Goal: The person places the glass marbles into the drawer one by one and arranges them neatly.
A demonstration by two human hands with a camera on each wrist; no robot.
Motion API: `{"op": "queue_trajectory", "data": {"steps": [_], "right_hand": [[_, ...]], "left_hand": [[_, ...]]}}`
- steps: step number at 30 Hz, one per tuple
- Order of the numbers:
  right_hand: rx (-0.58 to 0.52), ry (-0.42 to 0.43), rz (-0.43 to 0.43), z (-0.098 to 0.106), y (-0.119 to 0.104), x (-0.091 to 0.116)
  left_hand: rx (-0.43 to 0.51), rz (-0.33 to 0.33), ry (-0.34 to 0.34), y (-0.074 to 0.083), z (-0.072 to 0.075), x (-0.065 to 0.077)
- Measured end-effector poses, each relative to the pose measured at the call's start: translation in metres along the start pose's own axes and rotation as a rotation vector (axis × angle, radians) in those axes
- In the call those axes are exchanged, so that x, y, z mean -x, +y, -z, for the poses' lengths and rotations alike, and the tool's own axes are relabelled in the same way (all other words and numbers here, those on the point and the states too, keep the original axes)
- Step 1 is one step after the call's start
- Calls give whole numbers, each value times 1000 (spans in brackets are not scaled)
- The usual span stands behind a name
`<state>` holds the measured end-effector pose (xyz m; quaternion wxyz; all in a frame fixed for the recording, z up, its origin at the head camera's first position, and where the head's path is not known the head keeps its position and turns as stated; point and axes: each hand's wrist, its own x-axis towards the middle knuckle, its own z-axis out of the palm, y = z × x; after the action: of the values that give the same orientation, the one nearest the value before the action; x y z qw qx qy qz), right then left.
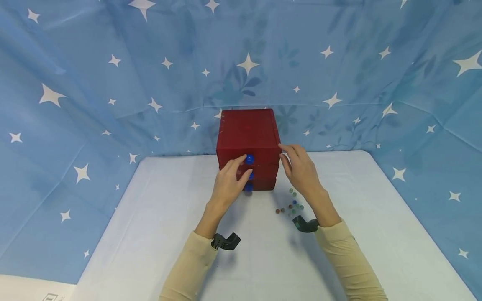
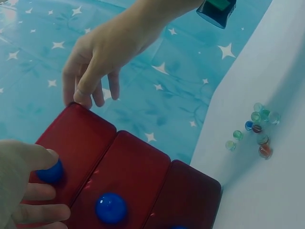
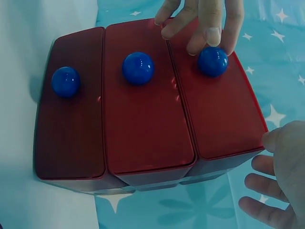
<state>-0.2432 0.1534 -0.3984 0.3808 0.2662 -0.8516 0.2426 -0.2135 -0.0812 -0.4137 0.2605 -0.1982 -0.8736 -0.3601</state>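
White worktop, starry backdrop: left hand pinches the chest's top knob; right hand, fingers relaxed, steadies its corner. Next, likely a straight pull.

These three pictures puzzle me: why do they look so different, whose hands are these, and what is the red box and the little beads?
All three show one moment. No machine is at work: a person uses two bare hands. The wide picture comes from a camera on the person's head, looking down at a white table hung round with starry blue cloth. The other two come from small cameras strapped to each wrist, so they see the same things close up and tilted.

The red box is a small chest with three drawers, each with a round blue knob. The left hand has its fingers round the top knob. The right hand touches the chest's top right corner with straight fingers and holds nothing. The beads are glass marbles, lying loose on the table beside the right wrist.
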Motion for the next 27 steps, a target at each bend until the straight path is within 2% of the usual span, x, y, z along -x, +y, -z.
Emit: {"op": "queue_trajectory", "data": {"steps": [6,14,27], "right_hand": [[-25,14,-18,-1,0,-2],[-91,34,-56,-2,0,-4],[-110,86,-69,-4,2,-10]], "left_hand": [[20,8,-1,-1,-2,-2],[26,-17,19,-5,-6,-6],[36,-15,20,-8,-11,-13]]}}
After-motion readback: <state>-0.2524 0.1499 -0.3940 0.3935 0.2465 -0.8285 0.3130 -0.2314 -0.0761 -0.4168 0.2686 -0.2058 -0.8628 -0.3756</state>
